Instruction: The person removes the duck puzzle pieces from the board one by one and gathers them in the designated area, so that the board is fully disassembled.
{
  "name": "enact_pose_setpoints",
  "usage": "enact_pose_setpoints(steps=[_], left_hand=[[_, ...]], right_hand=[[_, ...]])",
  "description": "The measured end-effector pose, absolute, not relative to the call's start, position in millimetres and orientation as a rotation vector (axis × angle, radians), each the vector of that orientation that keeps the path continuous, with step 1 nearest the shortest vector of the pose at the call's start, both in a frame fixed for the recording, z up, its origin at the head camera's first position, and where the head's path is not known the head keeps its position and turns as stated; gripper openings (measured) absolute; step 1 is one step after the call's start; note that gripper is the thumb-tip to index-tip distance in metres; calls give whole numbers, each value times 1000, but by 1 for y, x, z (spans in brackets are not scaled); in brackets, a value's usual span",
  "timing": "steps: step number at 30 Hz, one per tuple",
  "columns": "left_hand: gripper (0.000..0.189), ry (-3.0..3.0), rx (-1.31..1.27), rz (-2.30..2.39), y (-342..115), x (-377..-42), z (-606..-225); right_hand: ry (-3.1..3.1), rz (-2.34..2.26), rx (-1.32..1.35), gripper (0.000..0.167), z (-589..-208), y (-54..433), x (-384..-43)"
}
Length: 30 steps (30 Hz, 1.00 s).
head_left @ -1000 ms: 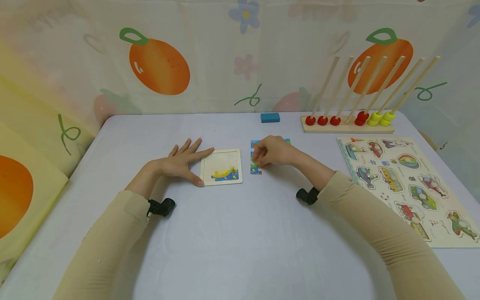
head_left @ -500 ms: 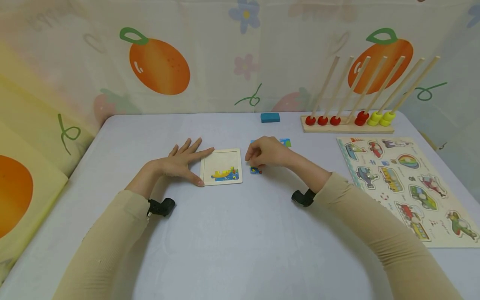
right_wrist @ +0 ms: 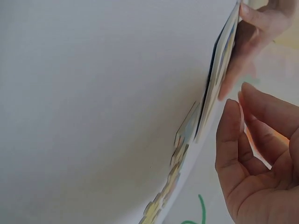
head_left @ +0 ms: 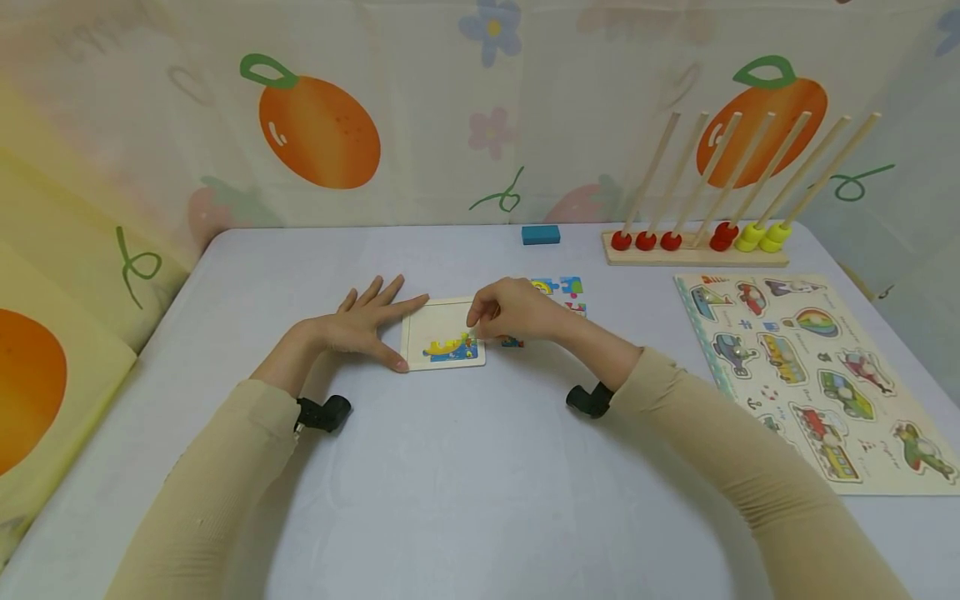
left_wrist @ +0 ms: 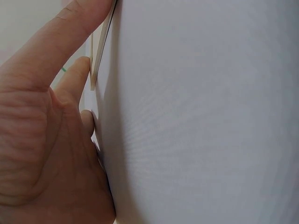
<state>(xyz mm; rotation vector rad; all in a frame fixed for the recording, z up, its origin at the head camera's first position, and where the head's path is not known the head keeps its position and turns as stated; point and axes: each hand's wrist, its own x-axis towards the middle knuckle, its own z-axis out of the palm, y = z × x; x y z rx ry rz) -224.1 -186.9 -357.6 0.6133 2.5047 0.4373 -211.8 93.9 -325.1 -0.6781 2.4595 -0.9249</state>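
Observation:
My left hand [head_left: 352, 329] lies with fingers spread at the left side of a small square wooden puzzle tray [head_left: 442, 317], thumb and index finger touching its edge. Joined yellow and blue jigsaw pieces [head_left: 450, 350] fill part of the tray's lower right. Over the tray's right edge, my right hand [head_left: 517, 310] pinches a small puzzle piece [head_left: 472, 331] between thumb and index finger; the fingers cover most of it. In the right wrist view, the thumb and index tips come together beside the tray's edge.
Several loose colourful jigsaw pieces [head_left: 570, 285] lie right of the tray, partly behind my right hand. A blue block [head_left: 540, 235] sits at the back. A wooden bead rack with tall pegs [head_left: 697, 258] stands back right, and a picture peg board [head_left: 813, 367] lies on the right.
My right hand has moved left from the loose pieces to over the tray's right edge, uncovering more of the pieces behind it. The left hand and the tray have stayed put.

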Motion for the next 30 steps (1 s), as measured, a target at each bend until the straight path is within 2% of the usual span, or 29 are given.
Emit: enact_pose_setpoints(steps=[11, 30], left_hand=[[111, 2510, 619, 436, -187, -225, -358], [110, 2497, 629, 470, -188, -224, -356]], right_hand=[[2447, -915, -806, 13, -328, 78, -213], [2423, -859, -819, 21, -330, 60, -207]])
